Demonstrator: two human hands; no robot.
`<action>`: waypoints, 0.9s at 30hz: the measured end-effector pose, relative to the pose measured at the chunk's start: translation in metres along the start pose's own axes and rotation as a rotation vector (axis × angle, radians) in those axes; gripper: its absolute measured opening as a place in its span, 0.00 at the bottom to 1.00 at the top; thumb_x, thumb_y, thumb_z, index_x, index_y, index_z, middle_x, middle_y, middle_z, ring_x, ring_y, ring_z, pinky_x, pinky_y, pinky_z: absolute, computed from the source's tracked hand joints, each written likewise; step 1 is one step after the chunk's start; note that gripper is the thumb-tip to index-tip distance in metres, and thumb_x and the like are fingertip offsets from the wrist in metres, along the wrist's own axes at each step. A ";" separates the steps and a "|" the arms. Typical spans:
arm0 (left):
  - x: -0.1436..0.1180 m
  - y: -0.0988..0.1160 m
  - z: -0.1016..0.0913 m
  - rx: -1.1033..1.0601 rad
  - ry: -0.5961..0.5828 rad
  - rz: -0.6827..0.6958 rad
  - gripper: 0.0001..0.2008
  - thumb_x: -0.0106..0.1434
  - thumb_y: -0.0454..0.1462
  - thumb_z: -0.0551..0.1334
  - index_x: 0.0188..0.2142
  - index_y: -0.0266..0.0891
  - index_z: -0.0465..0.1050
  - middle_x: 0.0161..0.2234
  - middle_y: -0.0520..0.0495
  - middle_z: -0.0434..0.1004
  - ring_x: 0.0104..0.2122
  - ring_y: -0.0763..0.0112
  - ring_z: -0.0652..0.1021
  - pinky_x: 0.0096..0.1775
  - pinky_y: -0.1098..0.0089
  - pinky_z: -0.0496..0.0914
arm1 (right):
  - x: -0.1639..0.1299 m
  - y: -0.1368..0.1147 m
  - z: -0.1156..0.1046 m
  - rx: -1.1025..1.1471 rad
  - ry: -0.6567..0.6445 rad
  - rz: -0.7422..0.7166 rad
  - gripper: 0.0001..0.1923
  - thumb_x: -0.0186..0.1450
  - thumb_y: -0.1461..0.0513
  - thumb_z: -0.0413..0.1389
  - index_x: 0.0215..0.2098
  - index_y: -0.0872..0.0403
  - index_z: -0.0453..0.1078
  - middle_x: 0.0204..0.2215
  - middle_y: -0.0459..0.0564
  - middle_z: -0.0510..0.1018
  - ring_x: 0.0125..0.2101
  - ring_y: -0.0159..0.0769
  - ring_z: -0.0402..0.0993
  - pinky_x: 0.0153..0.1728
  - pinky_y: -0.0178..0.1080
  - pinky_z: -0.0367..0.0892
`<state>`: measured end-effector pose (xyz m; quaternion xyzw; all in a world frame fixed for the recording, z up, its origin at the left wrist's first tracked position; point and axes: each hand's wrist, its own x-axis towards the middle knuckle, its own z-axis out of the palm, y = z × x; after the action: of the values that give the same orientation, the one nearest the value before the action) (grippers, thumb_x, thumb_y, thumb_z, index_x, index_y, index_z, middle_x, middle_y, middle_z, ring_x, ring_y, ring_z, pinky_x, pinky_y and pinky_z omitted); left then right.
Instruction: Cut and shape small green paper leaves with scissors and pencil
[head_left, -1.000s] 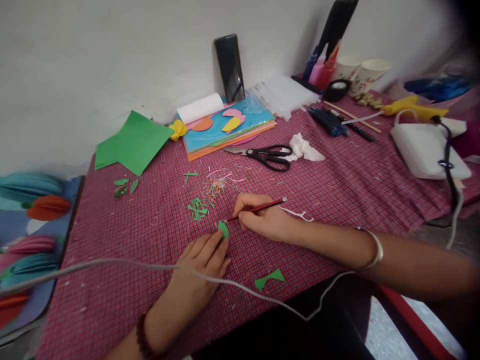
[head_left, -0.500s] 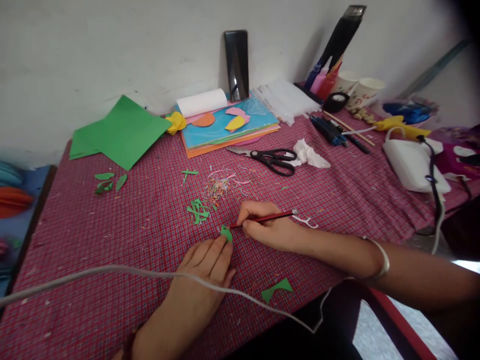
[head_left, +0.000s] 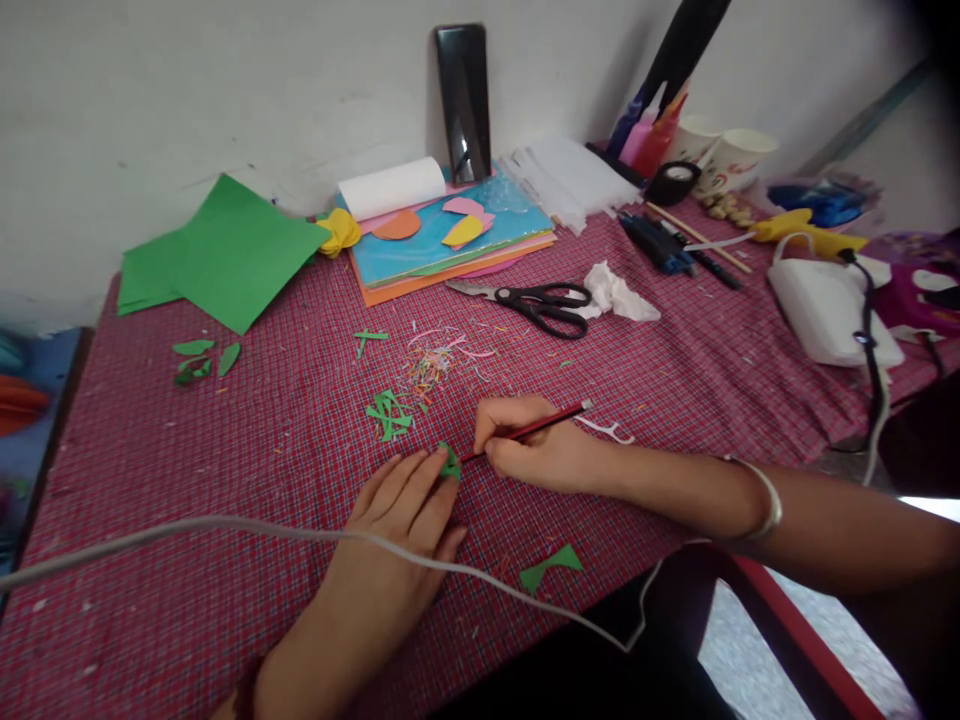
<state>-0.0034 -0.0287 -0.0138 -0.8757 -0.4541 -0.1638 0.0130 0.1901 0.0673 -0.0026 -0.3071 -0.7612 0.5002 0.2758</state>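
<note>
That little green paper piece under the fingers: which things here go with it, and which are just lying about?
In use:
- small green paper piece, pinned by the left hand
- red pencil in the right hand, tip at the piece

Lying about:
- scissors
- green paper sheets
- stack of coloured sheets
- crumpled tissue
- green offcut
- paper cups

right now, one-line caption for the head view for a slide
Left hand pins a green paper scrap while right hand marks it with a pencil.
</note>
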 end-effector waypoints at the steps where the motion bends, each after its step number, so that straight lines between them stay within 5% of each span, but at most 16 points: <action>1: 0.000 0.000 0.000 -0.012 -0.007 0.003 0.14 0.62 0.34 0.59 0.47 0.34 0.69 0.52 0.36 0.72 0.51 0.53 0.71 0.50 0.49 0.70 | 0.000 0.000 0.000 -0.001 -0.005 0.000 0.08 0.53 0.71 0.47 0.22 0.55 0.64 0.21 0.41 0.69 0.23 0.26 0.64 0.25 0.30 0.59; 8: 0.001 -0.002 -0.006 -0.118 0.008 -0.028 0.22 0.61 0.33 0.57 0.55 0.26 0.60 0.52 0.33 0.71 0.55 0.54 0.69 0.55 0.47 0.66 | -0.001 0.000 -0.001 0.010 -0.041 -0.015 0.08 0.53 0.70 0.47 0.23 0.55 0.65 0.21 0.42 0.70 0.24 0.26 0.65 0.26 0.30 0.59; 17: 0.000 -0.003 -0.006 -0.110 0.033 -0.023 0.24 0.61 0.31 0.57 0.56 0.27 0.58 0.51 0.34 0.72 0.54 0.55 0.69 0.56 0.48 0.65 | -0.003 0.001 -0.002 0.016 -0.091 -0.081 0.08 0.54 0.71 0.47 0.22 0.55 0.65 0.21 0.43 0.71 0.23 0.26 0.65 0.26 0.31 0.60; 21: 0.001 -0.002 -0.008 -0.101 0.003 -0.019 0.21 0.61 0.30 0.56 0.54 0.28 0.61 0.52 0.34 0.72 0.54 0.55 0.69 0.56 0.49 0.64 | -0.004 -0.001 -0.003 0.087 -0.102 -0.028 0.08 0.54 0.71 0.47 0.23 0.55 0.65 0.20 0.42 0.70 0.22 0.26 0.65 0.24 0.30 0.60; 27: 0.000 -0.003 -0.009 -0.109 -0.044 -0.019 0.13 0.62 0.36 0.58 0.47 0.38 0.71 0.53 0.41 0.72 0.55 0.55 0.70 0.57 0.45 0.60 | -0.004 -0.003 -0.002 0.081 0.044 0.004 0.09 0.52 0.72 0.46 0.22 0.55 0.64 0.19 0.41 0.68 0.22 0.26 0.64 0.23 0.29 0.59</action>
<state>-0.0081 -0.0283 -0.0056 -0.8741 -0.4530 -0.1693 -0.0461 0.1941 0.0648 0.0000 -0.3082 -0.7334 0.5244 0.3035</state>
